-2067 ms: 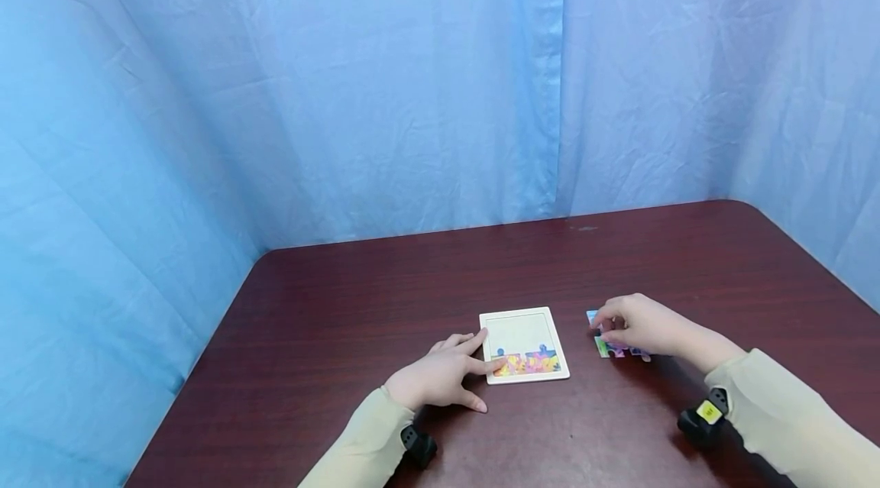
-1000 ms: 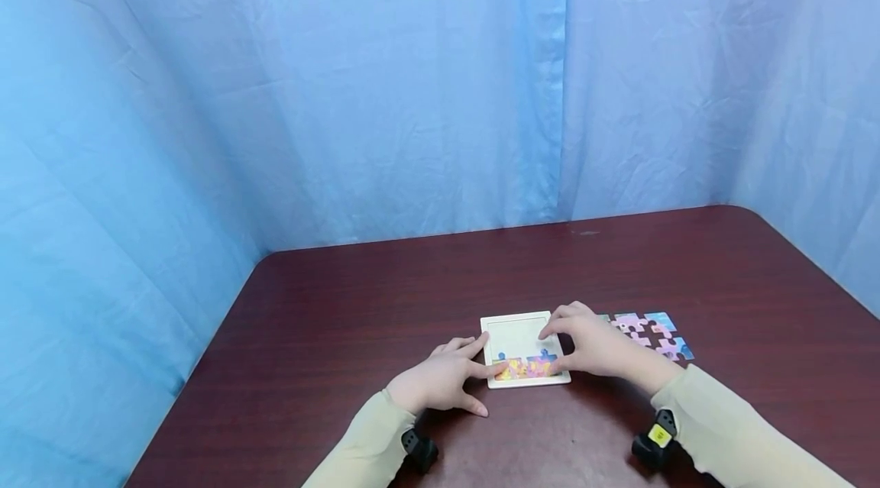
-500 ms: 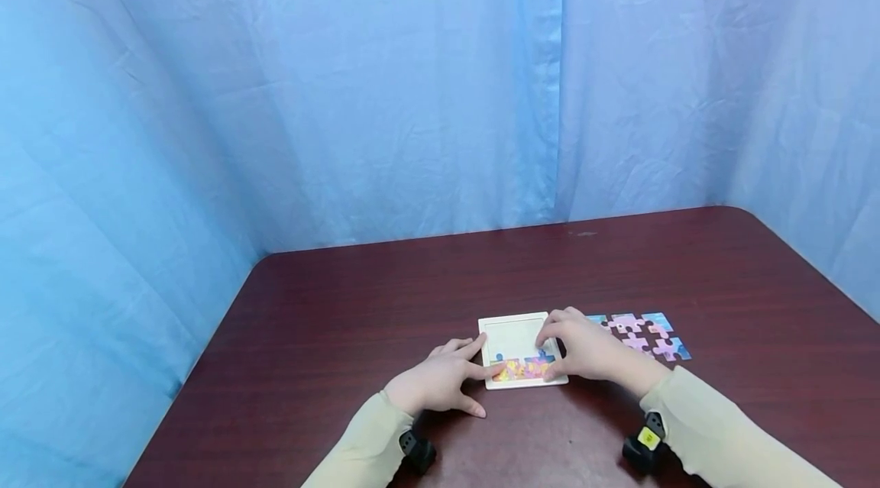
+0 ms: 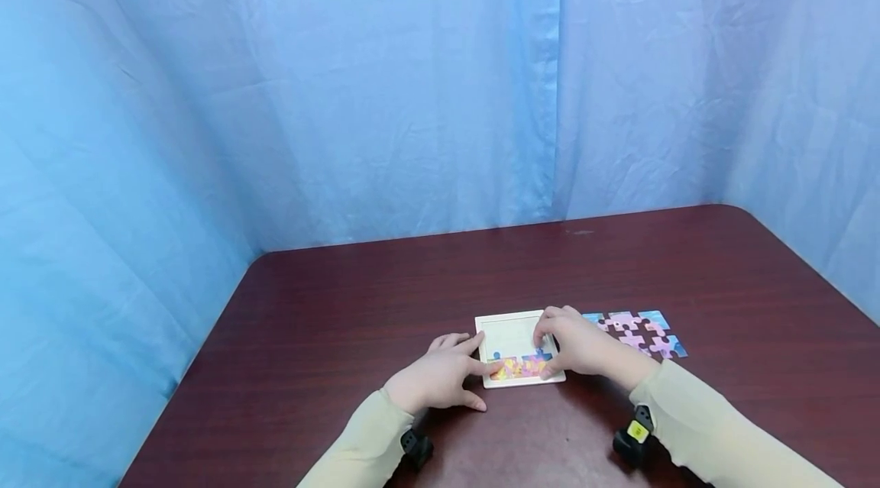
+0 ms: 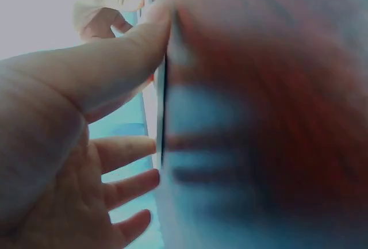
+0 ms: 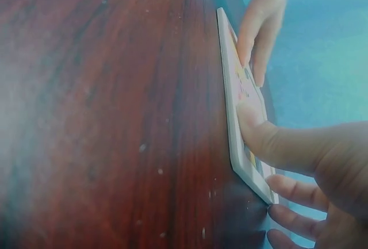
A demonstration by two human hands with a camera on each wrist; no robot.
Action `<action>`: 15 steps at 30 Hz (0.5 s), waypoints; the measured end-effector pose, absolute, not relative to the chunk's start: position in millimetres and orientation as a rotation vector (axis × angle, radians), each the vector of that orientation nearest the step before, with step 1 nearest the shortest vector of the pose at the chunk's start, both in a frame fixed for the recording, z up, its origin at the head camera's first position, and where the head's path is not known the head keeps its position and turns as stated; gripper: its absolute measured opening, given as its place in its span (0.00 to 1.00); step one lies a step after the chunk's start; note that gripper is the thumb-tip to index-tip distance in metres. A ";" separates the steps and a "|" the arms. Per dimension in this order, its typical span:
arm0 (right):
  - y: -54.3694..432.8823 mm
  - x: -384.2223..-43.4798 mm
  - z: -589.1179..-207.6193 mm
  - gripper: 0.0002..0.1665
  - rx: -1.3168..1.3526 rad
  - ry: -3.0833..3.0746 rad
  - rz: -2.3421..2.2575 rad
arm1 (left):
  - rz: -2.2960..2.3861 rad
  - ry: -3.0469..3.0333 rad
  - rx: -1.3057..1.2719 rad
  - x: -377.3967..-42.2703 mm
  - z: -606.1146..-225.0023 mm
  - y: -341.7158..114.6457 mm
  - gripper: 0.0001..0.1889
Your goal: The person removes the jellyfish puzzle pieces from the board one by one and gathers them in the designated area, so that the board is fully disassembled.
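Blue curtains (image 4: 399, 91) back a table (image 4: 344, 305) where, from the head, a white tray (image 4: 509, 330) holds puzzle pieces (image 4: 525, 366); left wrist: left hand (image 5: 66, 140) touches its edge, fingers unclenched; right wrist: right hand (image 6: 333, 163), thumb at the pieces, whether pinching I cannot tell

Tray (image 4: 511, 331) on table (image 4: 344, 305), puzzle pieces (image 4: 527, 367) in its near part, loose pieces (image 4: 664, 347) right, curtain (image 4: 412, 91) behind

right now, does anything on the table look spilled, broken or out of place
Nothing stands out. The puzzle tray lies flat on the table, with pieces along its near side. The loose pieces to its right have gaps between them, but that seems ordinary for an unfinished puzzle.
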State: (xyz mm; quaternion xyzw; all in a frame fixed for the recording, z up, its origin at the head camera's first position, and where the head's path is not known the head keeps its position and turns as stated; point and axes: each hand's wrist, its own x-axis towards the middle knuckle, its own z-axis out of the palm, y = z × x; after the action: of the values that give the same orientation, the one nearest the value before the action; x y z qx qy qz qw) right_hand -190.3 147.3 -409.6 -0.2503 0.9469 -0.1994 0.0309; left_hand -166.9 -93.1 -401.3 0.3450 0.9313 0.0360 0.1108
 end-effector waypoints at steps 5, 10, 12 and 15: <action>146.7 -190.3 -410.3 0.18 -0.780 2.911 -0.637 | 0.034 2.780 1.120 -167.7 -397.0 -84.4 0.26; 146.6 -189.6 -410.4 0.17 -0.827 2.911 -0.664 | -0.037 2.748 1.197 -168.5 -396.2 -74.9 0.32; 146.3 -190.1 -410.3 0.17 -0.804 2.906 -0.661 | -0.058 2.738 1.220 -168.2 -396.3 -71.6 0.34; 145.6 -190.8 -410.1 0.16 -0.752 2.895 -0.644 | -0.049 2.727 1.240 -168.9 -398.4 -68.3 0.36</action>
State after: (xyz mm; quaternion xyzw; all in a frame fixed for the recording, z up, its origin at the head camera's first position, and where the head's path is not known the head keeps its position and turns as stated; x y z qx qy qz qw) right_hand -190.8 145.6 -410.1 -0.2456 0.9454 -0.2103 0.0411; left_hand -168.9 -68.3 -398.4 0.4127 0.9078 -0.0165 0.0728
